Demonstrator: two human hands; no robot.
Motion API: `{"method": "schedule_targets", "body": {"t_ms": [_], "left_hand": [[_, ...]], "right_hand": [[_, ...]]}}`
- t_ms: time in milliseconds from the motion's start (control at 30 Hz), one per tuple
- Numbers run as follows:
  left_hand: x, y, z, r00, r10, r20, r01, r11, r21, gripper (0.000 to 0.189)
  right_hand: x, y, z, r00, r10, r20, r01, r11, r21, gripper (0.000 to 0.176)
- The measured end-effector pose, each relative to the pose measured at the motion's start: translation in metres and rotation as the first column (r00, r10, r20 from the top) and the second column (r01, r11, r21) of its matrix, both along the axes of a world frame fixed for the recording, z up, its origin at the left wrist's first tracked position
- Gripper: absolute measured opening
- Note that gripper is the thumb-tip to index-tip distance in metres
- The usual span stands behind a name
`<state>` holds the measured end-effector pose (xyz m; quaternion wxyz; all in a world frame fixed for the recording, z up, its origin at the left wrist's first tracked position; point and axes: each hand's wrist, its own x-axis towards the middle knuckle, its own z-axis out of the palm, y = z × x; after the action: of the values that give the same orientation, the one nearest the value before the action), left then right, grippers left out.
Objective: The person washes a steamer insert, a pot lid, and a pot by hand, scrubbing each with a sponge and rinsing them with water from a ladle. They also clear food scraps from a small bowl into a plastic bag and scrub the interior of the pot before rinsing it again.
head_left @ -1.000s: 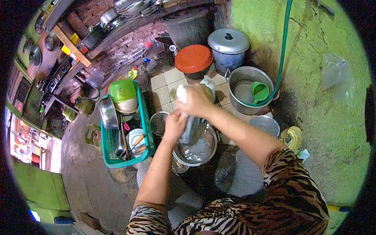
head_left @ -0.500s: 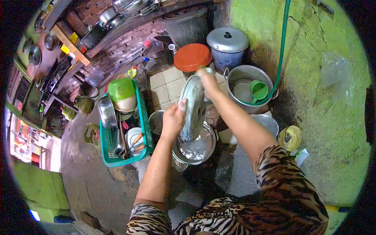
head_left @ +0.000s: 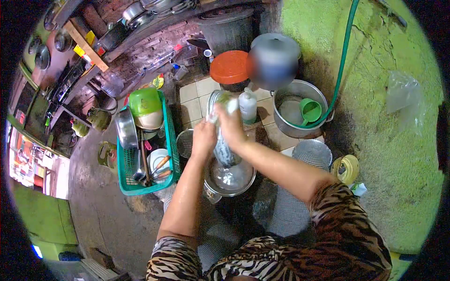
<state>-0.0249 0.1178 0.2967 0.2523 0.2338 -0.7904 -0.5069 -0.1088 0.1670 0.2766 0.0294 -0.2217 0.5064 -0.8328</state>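
Observation:
My left hand (head_left: 205, 139) is closed on the rim of a silvery metal pan (head_left: 227, 154), tilted steeply so that it shows nearly edge-on. Pressed to the pan's upper part, my right hand (head_left: 232, 127) is closed around a foamy green-and-white sponge (head_left: 229, 102), blurred by motion. Directly below lies a wide metal basin (head_left: 239, 183), with the pan's lower end over it. A white bottle (head_left: 247, 107) stands on the tiles just beyond my right hand.
Left is a teal basket (head_left: 140, 189) of dishes and utensils. At right stands a large pot (head_left: 286, 129) with a green dipper (head_left: 310, 111) and hose (head_left: 346, 49). Farther back are a red-orange lid (head_left: 229, 67) and a dark bin (head_left: 227, 35). A metal bowl (head_left: 318, 149) sits by my right knee.
My right hand has moved left and down along the pan, closer to my left hand. The white bottle, mostly hidden before, now shows. The pan stays tilted over the basin.

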Motion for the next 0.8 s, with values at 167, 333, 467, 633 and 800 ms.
{"method": "schedule_targets", "body": {"t_ms": [167, 333, 467, 633, 800], "left_hand": [[0.008, 0.011, 0.006, 0.987, -0.156, 0.029, 0.156, 0.923, -0.353, 0.035], [0.013, 0.017, 0.019, 0.97, -0.195, 0.147, 0.17, 0.971, 0.168, 0.039], [0.022, 0.016, 0.026, 0.952, -0.236, 0.195, 0.221, 0.97, 0.1, 0.038], [0.029, 0.006, 0.03, 0.964, -0.182, 0.195, 0.152, 0.976, 0.158, 0.038], [0.013, 0.029, -0.019, 0.997, -0.004, -0.079, -0.021, 0.948, -0.317, 0.03]], "right_hand": [[-0.098, 0.003, -0.002, 0.989, 0.143, 0.04, -0.148, 0.975, 0.166, 0.017], [-0.025, 0.032, 0.016, 0.614, 0.121, -0.78, 0.287, 0.886, 0.364, 0.035], [-0.112, 0.039, 0.003, 0.908, 0.418, -0.015, -0.372, 0.824, 0.427, 0.032], [-0.101, 0.058, 0.037, 0.942, 0.293, -0.165, -0.113, 0.739, 0.664, 0.031], [-0.043, 0.037, 0.023, 0.74, 0.178, -0.648, 0.419, 0.632, 0.652, 0.031]]}}
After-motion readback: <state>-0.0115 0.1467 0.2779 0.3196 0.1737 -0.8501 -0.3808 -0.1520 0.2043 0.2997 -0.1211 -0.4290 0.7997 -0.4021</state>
